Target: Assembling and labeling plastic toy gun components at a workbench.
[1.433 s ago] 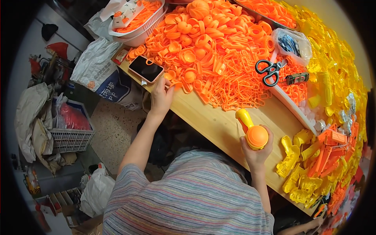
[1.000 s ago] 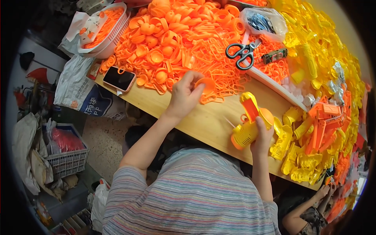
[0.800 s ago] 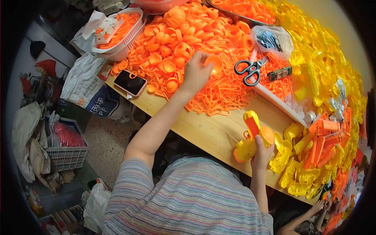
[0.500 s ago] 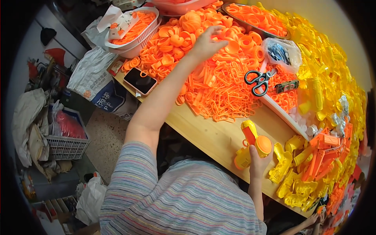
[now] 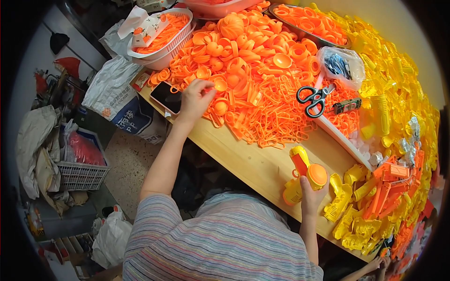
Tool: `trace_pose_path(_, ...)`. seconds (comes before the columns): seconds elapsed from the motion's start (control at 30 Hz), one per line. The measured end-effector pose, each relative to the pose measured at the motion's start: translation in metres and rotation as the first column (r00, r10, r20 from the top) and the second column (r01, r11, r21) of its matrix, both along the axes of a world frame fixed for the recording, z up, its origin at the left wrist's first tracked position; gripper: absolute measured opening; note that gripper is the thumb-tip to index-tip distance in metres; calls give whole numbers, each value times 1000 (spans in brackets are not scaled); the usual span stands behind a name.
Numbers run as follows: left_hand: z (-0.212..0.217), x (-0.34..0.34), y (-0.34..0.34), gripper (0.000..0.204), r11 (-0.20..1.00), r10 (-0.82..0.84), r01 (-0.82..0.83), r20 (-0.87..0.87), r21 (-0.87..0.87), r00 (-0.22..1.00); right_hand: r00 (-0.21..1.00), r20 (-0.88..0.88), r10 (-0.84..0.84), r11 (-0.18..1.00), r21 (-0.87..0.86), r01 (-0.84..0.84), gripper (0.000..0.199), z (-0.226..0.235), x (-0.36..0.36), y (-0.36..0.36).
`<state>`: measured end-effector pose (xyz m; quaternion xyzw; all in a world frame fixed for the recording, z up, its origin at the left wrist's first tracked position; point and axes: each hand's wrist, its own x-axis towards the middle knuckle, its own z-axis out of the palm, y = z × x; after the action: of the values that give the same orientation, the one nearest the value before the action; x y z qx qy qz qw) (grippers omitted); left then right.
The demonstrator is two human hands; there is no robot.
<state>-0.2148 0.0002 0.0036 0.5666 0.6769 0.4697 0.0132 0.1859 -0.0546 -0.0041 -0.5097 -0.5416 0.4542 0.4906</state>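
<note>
Orange plastic cap (image 5: 220,84) pinched in the left hand (image 5: 196,97): thumb and forefinger closed on its rim, other fingers curled, hand resting on the near edge of the orange parts heap (image 5: 253,70). Right hand (image 5: 310,196) wrapped shut around the yellow toy body (image 5: 300,180), orange round piece (image 5: 317,174) at its top, held just above the wooden table (image 5: 248,159).

Landmark is the scissors (image 5: 313,99): the cap sits well to their left, on the heap's near slope; the toy body is near them on the person's side, over bare wood; the phone (image 5: 166,97) lies far left of them at the table edge, just beside the left wrist; the clear bag (image 5: 341,65) is just beyond them; the white basket (image 5: 159,33) is far left and beyond.

Judgement on doing this well: lift the cap straight up so the loose thin rings around it don't snag and drag out. Keep the pinch on the rim, open side visible, to check orientation before mating. The right hand should hold the body steady with the orange end facing the incoming part. Keep the elbow clear of the phone.
</note>
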Motion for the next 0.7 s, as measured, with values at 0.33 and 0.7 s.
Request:
trace_pose_path(0.33, 8, 19, 25, 12, 998, -56, 63, -242, 19, 969, 999, -5, -50, 999, 11, 50, 55, 0, 1, -4)
trace_pose_path(0.7, 24, 140, -15, 5, 539, -628, 797, 500, -272, 596, 840, -542, -2, 902, -364, -232, 51, 7, 6, 8)
